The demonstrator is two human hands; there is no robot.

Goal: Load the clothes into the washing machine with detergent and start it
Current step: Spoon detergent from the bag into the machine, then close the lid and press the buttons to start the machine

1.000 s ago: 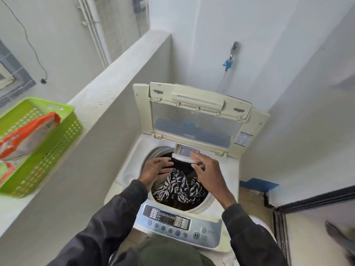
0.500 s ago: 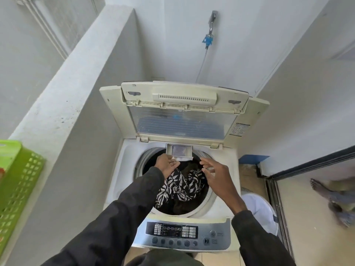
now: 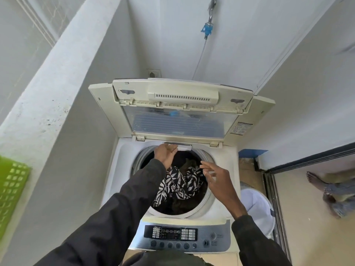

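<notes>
A white top-loading washing machine (image 3: 123, 169) stands with its lid (image 3: 180, 120) raised against the back wall. Dark clothes and a black-and-white leaf-print garment (image 3: 178, 185) fill the drum. The small white detergent drawer (image 3: 185, 148) at the drum's back rim is almost flush with the machine. My left hand (image 3: 165, 154) reaches over the drum, its fingers flat against the drawer's front. Apart from it, my right hand (image 3: 217, 179) hovers over the drum's right side, fingers spread and holding nothing. The control panel (image 3: 172, 233) with its start button (image 3: 206, 242) lies nearest me.
A green plastic basket (image 3: 11, 189) sits on the concrete ledge (image 3: 48, 93) to the left. A white bucket-like container (image 3: 257, 208) stands right of the machine. Another person's bare foot (image 3: 317, 181) shows past the sliding-door track. A tap (image 3: 207, 29) and a wall socket (image 3: 153, 73) are behind.
The detergent drawer has gone from pulled out to nearly closed under my left hand. My right hand has left the drawer and drawn back to the right. The view has swung right.
</notes>
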